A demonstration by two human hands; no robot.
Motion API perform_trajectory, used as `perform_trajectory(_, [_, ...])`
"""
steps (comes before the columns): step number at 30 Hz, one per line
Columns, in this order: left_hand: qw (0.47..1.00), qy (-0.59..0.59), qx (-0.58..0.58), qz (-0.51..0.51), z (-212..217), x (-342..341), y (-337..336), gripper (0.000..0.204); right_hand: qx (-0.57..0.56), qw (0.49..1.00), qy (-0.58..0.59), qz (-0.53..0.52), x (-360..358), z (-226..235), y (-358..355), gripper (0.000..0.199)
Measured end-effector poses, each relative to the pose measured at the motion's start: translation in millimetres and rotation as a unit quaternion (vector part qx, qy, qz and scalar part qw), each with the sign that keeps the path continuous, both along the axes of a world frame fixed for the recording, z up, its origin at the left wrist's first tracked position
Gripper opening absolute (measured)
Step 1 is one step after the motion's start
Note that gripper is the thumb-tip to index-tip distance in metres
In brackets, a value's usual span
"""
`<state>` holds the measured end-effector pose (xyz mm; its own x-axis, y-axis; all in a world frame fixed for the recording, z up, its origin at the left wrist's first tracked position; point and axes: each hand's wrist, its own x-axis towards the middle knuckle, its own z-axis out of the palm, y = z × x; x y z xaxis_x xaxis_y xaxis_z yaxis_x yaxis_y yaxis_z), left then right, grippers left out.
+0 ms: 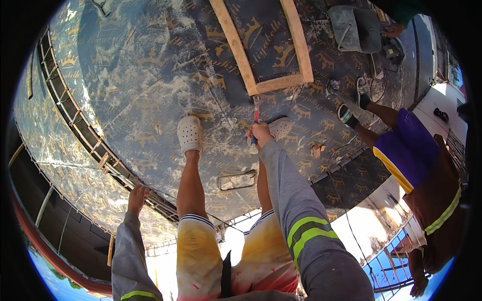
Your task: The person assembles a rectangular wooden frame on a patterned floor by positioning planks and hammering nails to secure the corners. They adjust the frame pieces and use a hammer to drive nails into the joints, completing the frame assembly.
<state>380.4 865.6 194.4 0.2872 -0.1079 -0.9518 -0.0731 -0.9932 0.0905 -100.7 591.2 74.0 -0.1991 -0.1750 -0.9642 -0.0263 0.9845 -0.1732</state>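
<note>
Grey-sleeved right hand (261, 133) clenches a red-handled tool (255, 123), its tip pointing at the near corner of a wooden frame (266, 50) on the dusty patterned floor (150, 65). Left hand (137, 196) hangs released, low at left.

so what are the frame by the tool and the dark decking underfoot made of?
Frame: looks like bare sawn timber, pale, unpainted, straight battens joined at a corner. Decking: probably film-faced plywood, dark smooth sheet with a printed gold pattern, dusted with whitish residue. The tool in the right hand: red shaft, material unclear.
</note>
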Motion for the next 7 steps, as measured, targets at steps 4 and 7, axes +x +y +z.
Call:
perform_trajectory(4, [0.998, 0.050, 0.028, 0.022, 6, 0, 39, 0.038, 0.022, 0.996, 0.027, 0.085, -24, -30, -15, 0.024])
perform_trajectory(7, [0.992, 0.063, 0.069, 0.086, 58, -40, 40, 0.037, 0.026, 0.947, 0.091, 0.306, 3, -12, -14, 0.033])
